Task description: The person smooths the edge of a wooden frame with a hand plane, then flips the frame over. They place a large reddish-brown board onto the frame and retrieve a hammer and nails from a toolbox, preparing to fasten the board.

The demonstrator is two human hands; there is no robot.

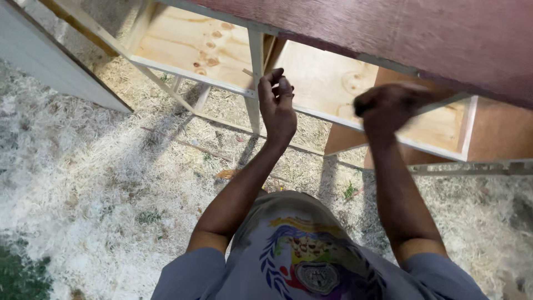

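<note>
Big reddish board (422, 39) across the top, and under it a pale plywood cabinet (194, 47) with white-edged dividers, standing on sawdust-covered ground (100, 183). Left hand (277, 105) is up at the middle divider (256, 61), fingers (272, 80) curled, pinching something small; what it is can't be made out. Right hand (388, 108) is blurred, closed like a fist in front of the right compartment; no telling whether it holds anything.

Two hands, the left hand (277, 108) and right hand (385, 108), at one plywood shelf frame (252, 91) under one reddish board (422, 33).
</note>
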